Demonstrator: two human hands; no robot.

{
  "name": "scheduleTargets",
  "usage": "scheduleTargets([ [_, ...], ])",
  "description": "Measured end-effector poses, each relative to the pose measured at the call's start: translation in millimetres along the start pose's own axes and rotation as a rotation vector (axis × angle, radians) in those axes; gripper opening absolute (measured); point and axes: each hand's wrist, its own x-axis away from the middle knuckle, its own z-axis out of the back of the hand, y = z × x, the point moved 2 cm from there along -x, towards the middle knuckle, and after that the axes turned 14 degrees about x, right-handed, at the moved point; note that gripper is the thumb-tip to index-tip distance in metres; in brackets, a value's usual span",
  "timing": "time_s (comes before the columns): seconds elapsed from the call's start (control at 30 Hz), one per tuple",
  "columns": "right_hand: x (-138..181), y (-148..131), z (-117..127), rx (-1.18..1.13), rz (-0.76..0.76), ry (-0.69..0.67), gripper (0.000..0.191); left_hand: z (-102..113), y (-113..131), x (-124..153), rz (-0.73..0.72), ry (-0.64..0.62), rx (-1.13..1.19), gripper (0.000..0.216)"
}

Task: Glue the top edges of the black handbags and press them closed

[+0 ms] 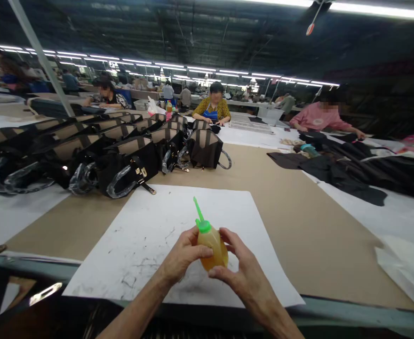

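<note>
A small squeeze bottle (212,245) of amber liquid with a green cap and a long green nozzle is held upright between both hands, above a stained white sheet (150,235) on the worktable. My left hand (182,256) wraps its fingers and thumb round the bottle's left side. My right hand (242,273) pinches the bottle's right side and bottom with thumb and fingers.
Rows of black-and-beige handbags (122,160) with plastic-wrapped handles lie at the left and centre back. Dark fabric pieces (337,169) spread at the right. The brown-covered table (291,207) has a grey front edge. Several seated people work at the far side.
</note>
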Motion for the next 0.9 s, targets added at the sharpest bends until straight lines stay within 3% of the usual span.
scheduleTargets([
  [0.1, -13.1, -4.5, -2.3, 0.034, -0.005, -0.020, 0.053, 4.7, -3.5, -6.7, 0.017, 0.020, 0.022, 0.038],
  [0.37, -36.0, 13.3, 3.4, 0.023, -0.095, -0.033, 0.059, 13.5, -1.6, -32.6, 0.117, 0.036, 0.164, 0.051],
  [0.47, -41.6, 16.6, 7.5, 0.075, -0.094, -0.020, 0.050, 13.5, -4.3, -43.6, 0.182, 0.039, 0.226, 0.065],
  [0.63, -53.2, 27.0, 13.0, 0.144, -0.086, 0.044, 0.033, 17.8, -8.1, -59.7, 0.232, -0.019, 0.228, 0.067],
  [0.7, -58.9, 30.3, 15.1, 0.160, -0.148, 0.008, 0.040, 18.5, -7.6, -66.7, 0.235, -0.008, 0.186, 0.063],
  [0.8, -69.4, 27.1, 17.7, 0.141, -0.183, -0.068, 0.070, 13.2, -4.6, -78.7, 0.220, 0.035, 0.093, 0.054],
  [0.9, -85.7, 21.9, 21.2, 0.093, -0.152, -0.035, 0.063, 6.4, -3.2, -91.3, 0.223, 0.030, 0.040, 0.052],
])
